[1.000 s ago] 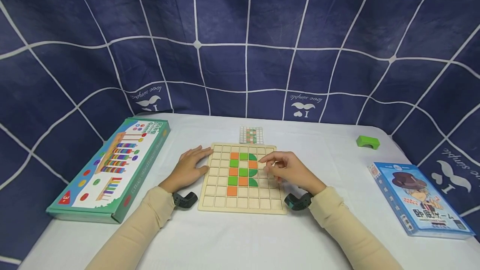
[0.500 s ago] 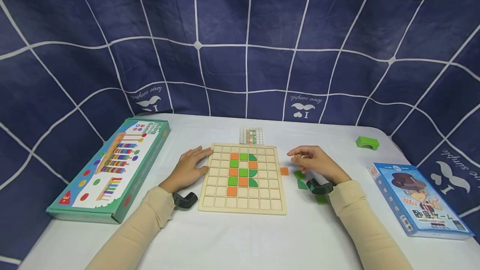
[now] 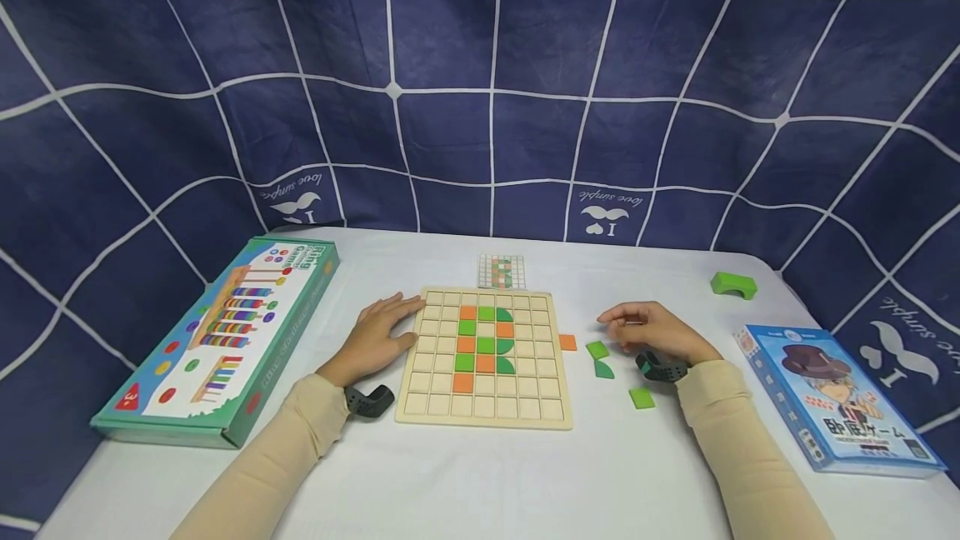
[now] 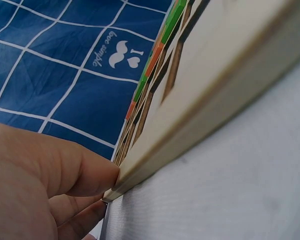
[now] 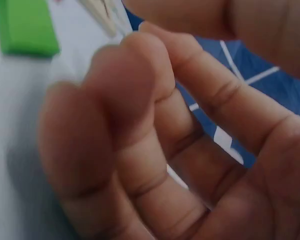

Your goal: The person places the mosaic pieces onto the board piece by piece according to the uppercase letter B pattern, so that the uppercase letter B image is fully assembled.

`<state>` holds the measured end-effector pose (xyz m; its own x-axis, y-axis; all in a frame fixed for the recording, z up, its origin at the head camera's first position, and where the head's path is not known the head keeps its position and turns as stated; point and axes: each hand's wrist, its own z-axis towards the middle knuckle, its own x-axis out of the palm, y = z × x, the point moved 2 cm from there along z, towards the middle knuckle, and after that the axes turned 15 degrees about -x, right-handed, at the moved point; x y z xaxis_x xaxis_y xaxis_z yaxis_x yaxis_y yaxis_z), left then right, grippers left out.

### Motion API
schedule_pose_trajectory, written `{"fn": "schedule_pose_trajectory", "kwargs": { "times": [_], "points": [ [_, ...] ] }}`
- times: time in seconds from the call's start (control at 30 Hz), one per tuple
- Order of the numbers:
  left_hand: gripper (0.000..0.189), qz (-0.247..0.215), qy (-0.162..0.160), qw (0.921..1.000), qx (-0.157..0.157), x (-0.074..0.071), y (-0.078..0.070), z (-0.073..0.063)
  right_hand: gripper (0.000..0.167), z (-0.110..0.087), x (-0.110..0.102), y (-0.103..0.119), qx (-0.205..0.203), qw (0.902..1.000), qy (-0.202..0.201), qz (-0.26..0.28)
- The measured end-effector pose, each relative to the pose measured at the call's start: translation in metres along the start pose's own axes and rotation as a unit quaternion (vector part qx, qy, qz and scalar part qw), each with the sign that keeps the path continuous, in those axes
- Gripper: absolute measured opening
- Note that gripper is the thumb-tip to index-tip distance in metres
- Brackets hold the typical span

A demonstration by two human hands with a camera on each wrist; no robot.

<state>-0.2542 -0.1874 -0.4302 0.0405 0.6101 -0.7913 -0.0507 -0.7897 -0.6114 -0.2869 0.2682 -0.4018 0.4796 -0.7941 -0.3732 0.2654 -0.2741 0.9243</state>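
Note:
A pale wooden grid board (image 3: 483, 409) lies in front of me, with orange, light green and dark green rounded pieces set in its middle columns. My left hand (image 3: 375, 340) rests at its left edge; in the left wrist view the thumb (image 4: 90, 172) touches the board's side. To the right of the board, my right hand (image 3: 651, 330) is over the table, fingers loosely bent and holding nothing. Near it lie an orange square tile (image 3: 567, 342) at the board's edge, a green square tile (image 3: 597, 349), a dark green quarter-round piece (image 3: 603, 369) and another green tile (image 3: 641, 397).
A small pattern card (image 3: 486, 261) lies just behind the board. On the left is a large green game box (image 3: 225, 340), on the right a blue game box (image 3: 840, 398). A green arch block (image 3: 733, 283) stands at the back right, before a blue checked curtain (image 3: 540, 140).
My right hand has moved right, from over the board to beyond the loose tiles, which now show in the head view. The left hand has stayed at the board's edge.

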Motion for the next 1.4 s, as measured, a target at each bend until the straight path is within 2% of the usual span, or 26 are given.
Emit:
{"fn": "schedule_pose_trajectory", "kwargs": {
  "times": [0.4, 0.73, 1.07, 1.4],
  "points": [
    [0.057, 0.005, 0.0, 1.0, -0.002, 0.001, 0.001, 0.001, 0.039, -0.006, -0.009, -0.017, -0.067, 0.9962, 0.051, 0.02],
    [0.058, 0.005, -0.001, 1.0, -0.005, 0.001, 0.002, 0.001, 0.039, -0.003, -0.004, -0.015, -0.039, 0.9967, 0.061, -0.037],
    [0.057, 0.001, -0.011, 0.9999, 0.011, 0.001, 0.003, 0.002, 0.032, 0.0, -0.003, -0.016, -0.08, 0.992, 0.079, -0.058],
    [0.056, -0.001, -0.009, 0.9999, 0.01, 0.002, 0.004, 0.002, 0.032, 0.0, 0.001, -0.014, -0.061, 0.9932, 0.066, -0.074]
  ]
}}
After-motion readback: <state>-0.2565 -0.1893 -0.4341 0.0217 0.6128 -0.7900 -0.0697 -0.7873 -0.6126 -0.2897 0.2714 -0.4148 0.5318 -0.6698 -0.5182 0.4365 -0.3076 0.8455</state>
